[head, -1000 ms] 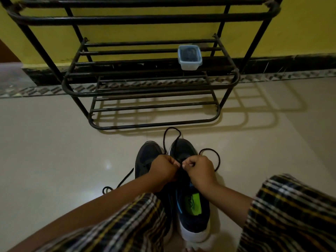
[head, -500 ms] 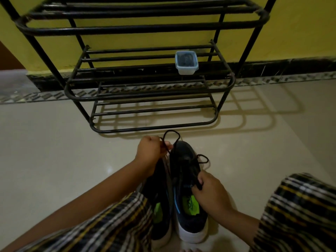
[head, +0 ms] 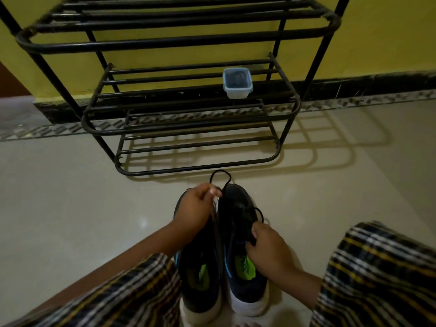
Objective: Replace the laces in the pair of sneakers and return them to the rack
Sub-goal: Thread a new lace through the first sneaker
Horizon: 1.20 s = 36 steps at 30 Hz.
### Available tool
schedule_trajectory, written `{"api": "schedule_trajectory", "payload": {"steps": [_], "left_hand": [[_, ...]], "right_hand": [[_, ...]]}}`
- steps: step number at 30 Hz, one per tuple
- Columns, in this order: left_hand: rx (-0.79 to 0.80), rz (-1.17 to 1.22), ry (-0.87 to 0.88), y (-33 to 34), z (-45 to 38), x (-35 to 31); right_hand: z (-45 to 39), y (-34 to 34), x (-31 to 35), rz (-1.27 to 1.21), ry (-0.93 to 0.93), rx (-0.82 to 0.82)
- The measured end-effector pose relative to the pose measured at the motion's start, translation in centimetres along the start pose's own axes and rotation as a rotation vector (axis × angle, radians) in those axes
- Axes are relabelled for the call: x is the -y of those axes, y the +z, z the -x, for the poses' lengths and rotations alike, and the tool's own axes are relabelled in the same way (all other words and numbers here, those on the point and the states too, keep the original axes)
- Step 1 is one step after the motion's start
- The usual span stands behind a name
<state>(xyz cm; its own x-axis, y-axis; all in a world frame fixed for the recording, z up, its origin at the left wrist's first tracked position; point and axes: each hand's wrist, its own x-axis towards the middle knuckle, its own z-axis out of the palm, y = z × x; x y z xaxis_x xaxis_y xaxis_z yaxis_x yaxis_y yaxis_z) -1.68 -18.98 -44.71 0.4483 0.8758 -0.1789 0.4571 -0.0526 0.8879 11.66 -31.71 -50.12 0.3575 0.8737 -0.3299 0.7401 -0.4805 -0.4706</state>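
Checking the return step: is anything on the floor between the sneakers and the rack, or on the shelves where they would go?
Nothing visible lies on the floor between the sneakers and the rack. A small plastic container sits right of centre on the middle shelf; the bottom shelf's bars look bare. Both hands hold the lace.

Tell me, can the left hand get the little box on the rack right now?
Probably not right away. The left hand is busy pinching a lace, and the box sits far back on the rack.
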Motion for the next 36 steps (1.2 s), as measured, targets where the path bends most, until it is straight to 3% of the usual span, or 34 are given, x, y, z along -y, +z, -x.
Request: {"api": "schedule_trajectory", "payload": {"steps": [3,5,10,13,19,22,24,28,33,36], "left_hand": [[-0.069,0.638,-0.189,-0.6,0.0,-2.1],[-0.123,0.824,-0.224,-1.7,-0.1,-3.3],[-0.323,0.400,-0.093,-4.4,-0.5,-1.8],[-0.344,0.126,-0.147,-5.3,-0.2,1.3],[-0.005,-0.645,-0.297,-5.6,1.2,5.7],[0.022,-0.879,-0.271,-5.2,1.3,5.2],[-0.034,-0.969,-0.108,-4.5,1.0,4.2],[-0.025,-0.853,0.292,-2.2,0.0,2.4],[0.279,-1.062,0.313,0.8,-0.7,2.0],[0.275,-1.173,0.303,1.2,-1.1,2.3]], "right_hand": [[0.1,0.0,0.0,-0.015,0.010,0.002],[0.1,0.0,0.1,-0.020,0.020,0.006],[0.5,-0.4,0.5,-0.016,0.016,0.000],[0.8,-0.7,1.0,-0.012,-0.001,0.003],[1.0,-1.1,1.7,-0.027,-0.005,0.004],[1.0,-1.1,1.9,-0.033,0.000,0.005],[1.0,-1.0,1.8,-0.034,0.006,0.004],[0.9,-0.4,1.2,-0.057,0.012,-0.031],[1.0,-0.3,1.3,-0.054,0.023,-0.068],[1.1,-0.4,1.4,-0.062,0.010,-0.084]]}}
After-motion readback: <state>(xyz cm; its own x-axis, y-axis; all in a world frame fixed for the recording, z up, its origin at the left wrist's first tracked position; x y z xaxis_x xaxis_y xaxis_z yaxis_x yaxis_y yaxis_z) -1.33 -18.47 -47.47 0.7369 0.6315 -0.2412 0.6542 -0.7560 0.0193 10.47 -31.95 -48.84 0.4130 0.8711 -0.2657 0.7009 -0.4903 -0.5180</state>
